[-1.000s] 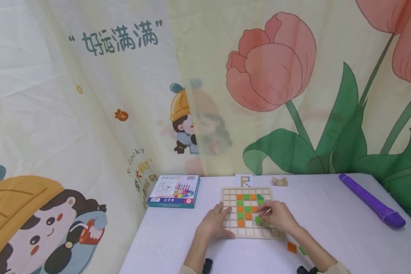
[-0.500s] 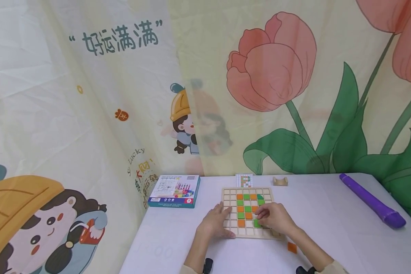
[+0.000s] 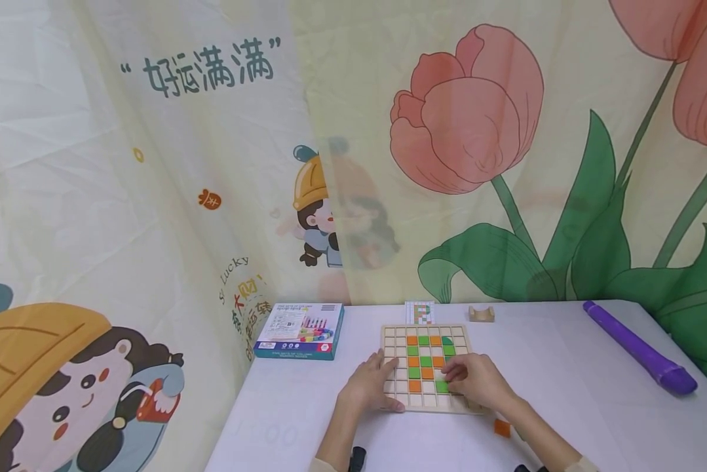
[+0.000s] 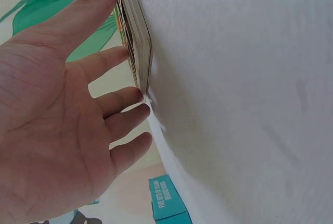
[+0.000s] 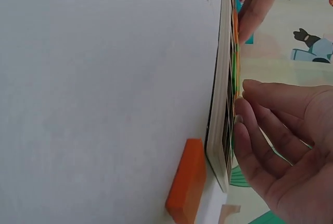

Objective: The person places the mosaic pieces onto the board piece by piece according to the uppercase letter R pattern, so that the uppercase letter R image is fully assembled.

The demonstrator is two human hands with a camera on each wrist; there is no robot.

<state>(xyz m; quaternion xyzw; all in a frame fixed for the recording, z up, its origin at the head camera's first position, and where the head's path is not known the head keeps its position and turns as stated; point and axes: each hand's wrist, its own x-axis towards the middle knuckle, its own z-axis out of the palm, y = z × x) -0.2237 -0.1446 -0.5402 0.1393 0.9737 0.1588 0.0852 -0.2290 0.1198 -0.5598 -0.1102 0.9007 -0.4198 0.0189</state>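
Note:
A wooden grid board (image 3: 394,400) lies on the white table, with orange and green square tiles in several cells. My left hand (image 3: 365,381) rests along its left edge, fingers spread, fingertips at the rim; the left wrist view shows the palm (image 4: 52,125) beside the board's side. My right hand (image 3: 477,380) hangs over the right part of the board, fingers loosely bent. Its fingertips are close to a green tile (image 3: 441,387) in a lower cell. In the right wrist view, thumb and forefinger tips come near each other with nothing visible between them.
A loose orange tile (image 3: 502,428) lies by the board's near right corner. Behind the board are a pattern card (image 3: 420,313) and a small wooden piece (image 3: 481,314). A boxed set (image 3: 300,331) stands left; a purple stick (image 3: 639,346) lies right.
The green tile by my right fingers, tilted a second ago, now sits flat in its cell. A loose green tile by the right forearm is no longer visible. My left hand stays put.

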